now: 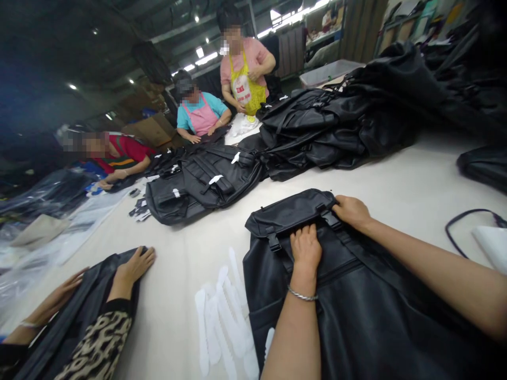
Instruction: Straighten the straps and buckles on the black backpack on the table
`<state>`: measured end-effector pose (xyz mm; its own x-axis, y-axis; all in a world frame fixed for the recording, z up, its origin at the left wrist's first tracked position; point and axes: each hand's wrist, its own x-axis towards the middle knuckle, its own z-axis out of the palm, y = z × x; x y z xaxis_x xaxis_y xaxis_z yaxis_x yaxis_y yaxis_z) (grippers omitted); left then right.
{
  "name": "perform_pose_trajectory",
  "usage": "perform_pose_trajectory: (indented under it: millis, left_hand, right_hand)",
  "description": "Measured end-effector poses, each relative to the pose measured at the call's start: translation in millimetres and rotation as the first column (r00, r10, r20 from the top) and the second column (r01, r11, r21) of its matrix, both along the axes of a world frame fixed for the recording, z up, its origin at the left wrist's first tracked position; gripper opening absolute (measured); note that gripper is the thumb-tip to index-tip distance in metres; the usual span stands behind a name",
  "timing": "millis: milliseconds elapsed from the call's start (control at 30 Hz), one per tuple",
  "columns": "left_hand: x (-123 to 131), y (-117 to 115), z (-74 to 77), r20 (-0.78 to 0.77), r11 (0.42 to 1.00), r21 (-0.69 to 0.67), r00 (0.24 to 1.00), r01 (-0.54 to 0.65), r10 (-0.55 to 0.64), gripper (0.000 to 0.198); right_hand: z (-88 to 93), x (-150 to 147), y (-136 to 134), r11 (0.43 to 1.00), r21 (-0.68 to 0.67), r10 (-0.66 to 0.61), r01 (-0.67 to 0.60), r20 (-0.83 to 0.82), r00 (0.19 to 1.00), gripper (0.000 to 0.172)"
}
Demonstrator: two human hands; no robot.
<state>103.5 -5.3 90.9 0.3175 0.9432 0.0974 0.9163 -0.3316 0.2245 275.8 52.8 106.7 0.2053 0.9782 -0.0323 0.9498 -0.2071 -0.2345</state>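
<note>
A black backpack (356, 306) with a top flap (291, 208) lies before me on the pale table. My right hand (350, 211) is closed on the flap's right corner, by a strap buckle (329, 218). Against the front of the bag rests my left hand (307, 245), its fingers bent at the flap's lower edge and their tips hidden beneath it. A second buckle (274, 242) hangs to the left of that hand. Several white strips (224, 311) lie loose beside the bag, and another strip (269, 340) shows near my left forearm.
At left, a co-worker's hands (137, 264) rest on another black bag (95, 285). More black backpacks (206, 182) are piled across the table. Three people stand or lean at its far side. A white object (491, 245) with a black cable (455, 221) is at right.
</note>
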Motion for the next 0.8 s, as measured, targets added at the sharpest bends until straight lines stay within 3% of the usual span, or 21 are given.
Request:
perform_pose_trajectory:
  millis: [133,267,333,433,500,533,567,600,633,700,733,800]
  left_hand:
    - [-4,0,-3.6,0.041,0.999,0.019,0.998,0.039,-0.039,0.046]
    - [-2,-9,3.8,0.095,0.997,-0.04,0.993,0.071,-0.067,0.043]
    - [-2,-13,17.3,0.142,0.99,-0.07,0.984,0.122,-0.111,0.04]
    - [-21,-11,52.0,0.263,0.959,-0.142,0.943,0.246,-0.203,0.032]
    - [-54,-4,78.1,0.315,0.975,-0.168,0.945,0.147,-0.088,0.031]
    - [-75,1,88.9,0.308,0.988,-0.157,0.95,-0.001,0.05,0.032]
    - [-96,6,96.9,0.27,0.974,-0.155,0.941,-0.167,0.204,0.032]
    - [-117,10,101.4,0.206,0.939,-0.172,0.921,-0.298,0.33,0.032]
    - [-135,14,102.2,0.135,0.903,-0.22,0.905,-0.37,0.404,0.03]
    - [-162,17,93.7,0.062,0.871,-0.325,0.911,-0.367,0.407,0.025]
    - [-169,17,85.8,0.061,0.87,-0.366,0.924,-0.33,0.376,0.023]
    - [-174,13,67.8,0.1,0.883,-0.392,0.943,-0.257,0.319,0.022]
  right_hand:
    - [-23.9,-2,7,0.993,-0.005,-0.115,0.115,0.005,0.993,0.03]
    - [-32.5,7,15,0.991,-0.114,-0.074,0.067,-0.059,0.995,0.03]
    - [-22.2,15,14,0.99,-0.143,-0.02,0.004,-0.11,0.994,0.026]
    - [9.3,19,-1,0.996,-0.093,0.0,-0.005,-0.054,0.999,0.031]
    - [32.9,5,-19,0.999,0.052,0.017,-0.015,-0.037,0.999,0.034]
    - [42.9,-8,-30,0.993,0.112,0.045,-0.034,-0.102,0.994,0.032]
    - [50.6,-24,-41,0.988,0.139,0.096,-0.064,-0.237,0.967,0.028]
    - [55.4,-44,-52,0.993,0.091,0.109,-0.077,-0.441,0.891,0.023]
    - [57.0,-65,-60,0.995,-0.026,0.055,-0.098,-0.665,0.744,0.021]
    - [51.2,-106,-73,0.963,-0.226,-0.138,-0.146,-0.882,0.451,0.023]
    - [45.1,-124,-76,0.952,-0.265,-0.19,-0.154,-0.904,0.382,0.027]
    - [30.9,-150,-76,0.952,-0.263,-0.187,-0.155,-0.904,0.384,0.036]
